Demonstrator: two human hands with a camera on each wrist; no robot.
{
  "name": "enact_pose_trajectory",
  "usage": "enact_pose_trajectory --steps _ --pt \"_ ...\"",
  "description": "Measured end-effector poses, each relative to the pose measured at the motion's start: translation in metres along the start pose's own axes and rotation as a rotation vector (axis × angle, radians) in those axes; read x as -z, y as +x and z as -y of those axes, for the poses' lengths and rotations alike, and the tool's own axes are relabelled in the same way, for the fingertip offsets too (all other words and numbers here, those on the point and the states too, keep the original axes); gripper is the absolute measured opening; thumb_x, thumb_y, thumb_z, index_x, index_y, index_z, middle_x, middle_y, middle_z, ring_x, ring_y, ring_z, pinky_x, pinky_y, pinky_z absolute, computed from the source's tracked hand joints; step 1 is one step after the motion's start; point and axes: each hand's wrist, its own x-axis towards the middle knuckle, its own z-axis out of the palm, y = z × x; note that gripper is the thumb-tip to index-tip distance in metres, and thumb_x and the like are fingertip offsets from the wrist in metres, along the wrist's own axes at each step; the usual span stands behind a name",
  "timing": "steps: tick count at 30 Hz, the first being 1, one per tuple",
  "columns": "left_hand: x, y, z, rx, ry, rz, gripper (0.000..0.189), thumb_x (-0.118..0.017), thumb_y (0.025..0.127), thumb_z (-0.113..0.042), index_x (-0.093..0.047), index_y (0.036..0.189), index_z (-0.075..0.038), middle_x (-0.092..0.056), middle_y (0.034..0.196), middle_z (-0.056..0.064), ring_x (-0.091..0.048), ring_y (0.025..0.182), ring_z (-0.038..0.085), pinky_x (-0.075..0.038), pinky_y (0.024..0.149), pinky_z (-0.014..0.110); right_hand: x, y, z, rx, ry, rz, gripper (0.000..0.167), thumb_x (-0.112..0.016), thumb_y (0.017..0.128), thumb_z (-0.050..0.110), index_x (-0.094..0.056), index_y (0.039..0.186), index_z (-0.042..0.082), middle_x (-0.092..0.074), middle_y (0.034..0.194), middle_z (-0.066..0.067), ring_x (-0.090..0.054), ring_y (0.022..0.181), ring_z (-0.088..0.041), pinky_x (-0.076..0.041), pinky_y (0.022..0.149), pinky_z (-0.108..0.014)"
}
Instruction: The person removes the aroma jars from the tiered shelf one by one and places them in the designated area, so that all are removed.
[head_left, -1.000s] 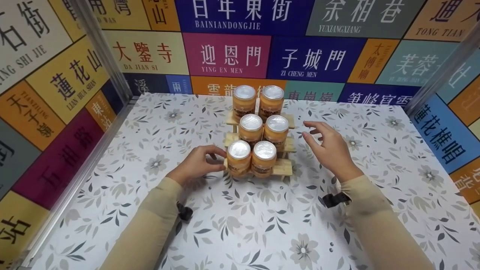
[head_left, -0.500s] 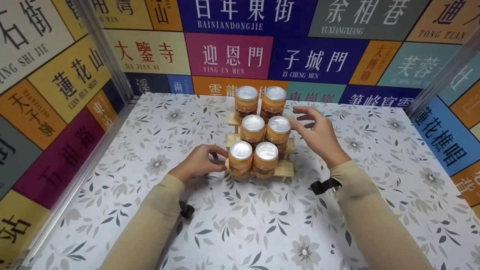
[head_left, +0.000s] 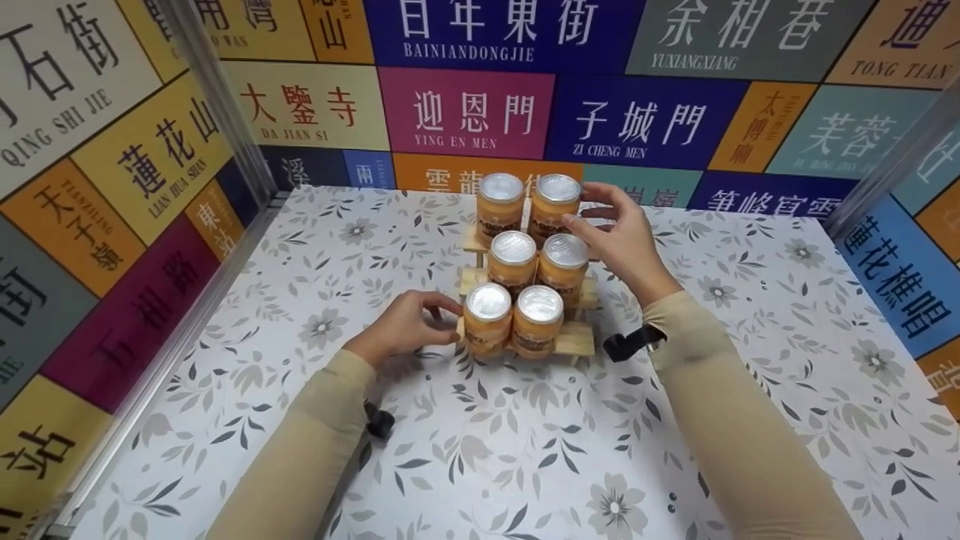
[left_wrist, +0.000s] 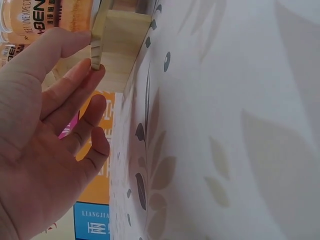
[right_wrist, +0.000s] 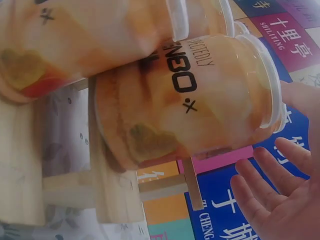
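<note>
Rising beyond the far, left and right edges of the table (head_left: 480,465), the walls (head_left: 465,112) carry coloured panels lettered in Chinese characters and Latin capitals. The table's white top bears a grey and beige leaf-and-flower print. Two beige sleeves (head_left: 296,450) reach in over it from the near side.

Near the table's far edge, roughly midway between its left and right edges, stands a three-step wooden stand (head_left: 576,339). At the left end of its lowest step, the left hand (head_left: 401,322) pinches the board between thumb and forefinger, its other fingers loosely bent. The right hand (head_left: 622,236) is spread around the right side of the top right jar (head_left: 553,206), thumb in front and forefinger behind; whether it touches the jar, I cannot tell.

Six silver-lidded jars (head_left: 487,326) with orange contents sit upright in pairs, two to a step. The lowest pair sits toward that step's left end, leaving bare wood at its right. Smallest are the black straps (head_left: 634,343), one at each wrist.
</note>
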Motion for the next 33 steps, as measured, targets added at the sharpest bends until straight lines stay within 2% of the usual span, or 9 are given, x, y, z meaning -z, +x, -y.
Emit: enact_pose_trajectory --steps 13,22,33 --pt "-0.001 0.001 -0.001 0.009 -0.014 0.013 0.035 -0.086 0.080 -0.019 -0.077 0.114 -0.021 -0.075 0.115 -0.003 -0.061 0.100 0.019 -0.048 0.083 0.033 -0.009 0.022 -0.004 -0.038 -0.057 0.004 0.075 -0.086 0.081 0.048 -0.057 0.143 0.020 -0.060 0.139 -0.003 -0.058 0.118 -0.018 -0.049 0.099 -0.037" --pt "-0.004 0.002 -0.003 0.004 -0.004 0.015 0.033 -0.086 0.082 -0.020 -0.077 0.114 -0.021 -0.075 0.116 0.001 -0.060 0.099 0.020 -0.048 0.080 0.033 -0.007 0.022 -0.006 -0.029 0.058 -0.062 0.055 -0.086 0.085 0.029 -0.064 0.133 0.012 -0.067 0.123 -0.004 -0.060 0.109 -0.018 -0.049 0.091 -0.030" --pt "0.002 0.001 0.000 0.016 0.000 0.014 0.035 -0.086 0.082 -0.020 -0.077 0.116 -0.020 -0.074 0.118 0.001 -0.061 0.102 0.021 -0.048 0.085 0.034 0.013 0.014 -0.014 -0.015 0.084 -0.118 0.053 -0.085 0.086 0.027 -0.064 0.133 0.014 -0.065 0.124 -0.001 -0.060 0.111 -0.017 -0.049 0.092 -0.029"
